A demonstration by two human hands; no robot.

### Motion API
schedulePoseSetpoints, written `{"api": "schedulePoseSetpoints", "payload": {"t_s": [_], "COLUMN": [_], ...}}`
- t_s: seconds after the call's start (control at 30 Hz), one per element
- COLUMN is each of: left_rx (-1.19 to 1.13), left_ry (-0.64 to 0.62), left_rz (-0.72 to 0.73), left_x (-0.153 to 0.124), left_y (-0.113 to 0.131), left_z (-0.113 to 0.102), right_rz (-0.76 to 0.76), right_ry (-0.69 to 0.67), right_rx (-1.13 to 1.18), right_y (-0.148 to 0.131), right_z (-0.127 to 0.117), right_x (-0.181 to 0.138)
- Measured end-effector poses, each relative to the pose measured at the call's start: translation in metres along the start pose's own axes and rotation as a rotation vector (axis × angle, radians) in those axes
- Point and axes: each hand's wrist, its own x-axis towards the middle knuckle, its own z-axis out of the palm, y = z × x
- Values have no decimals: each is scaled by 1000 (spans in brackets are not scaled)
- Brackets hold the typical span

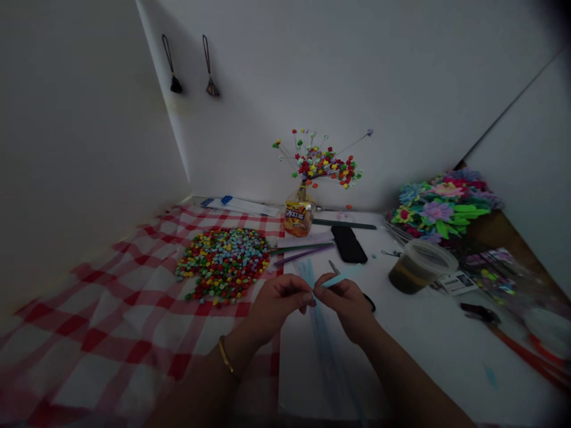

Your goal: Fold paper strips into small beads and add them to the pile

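Observation:
My left hand (282,302) and my right hand (347,304) meet fingertip to fingertip over the white table. Both are closed in a pinch on a light blue paper strip (342,276), whose free end sticks out past my right fingers. Whatever lies between the fingertips is mostly hidden. Under my hands more pale blue paper strips (322,336) lie lengthwise on the table. Scissors (333,267) are partly covered by my right hand, with a dark handle showing beyond it. Left of my hands is a heap of small colourful folded paper stars (227,261) on a red checked cloth.
Behind stand a drink bottle (298,219) holding stemmed paper stars, and a black phone (349,244). Purple strips (303,254) lie near the heap. To the right are a plastic tub (413,267) of dark liquid, fuzzy flowers (439,208) and dark-handled pliers (480,313).

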Motion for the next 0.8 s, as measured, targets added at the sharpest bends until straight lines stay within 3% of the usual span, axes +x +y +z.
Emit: {"api": "schedulePoseSetpoints", "payload": {"t_s": [0.2, 0.43, 0.57, 0.8], "left_rx": [-29, 48, 55, 90], "left_ry": [14, 60, 70, 121], "left_rz": [10, 14, 18, 59], "left_x": [2, -1, -1, -1], "left_y": [0, 5, 4, 4], "left_z": [2, 4, 5, 7], "right_rz": [-47, -258, -228, -134], "right_ry": [5, 180, 194, 106], "right_rx": [11, -224, -240, -69], "right_y": [3, 7, 7, 1], "right_z": [2, -1, -1, 0], "right_x": [-1, 1, 2, 0]}}
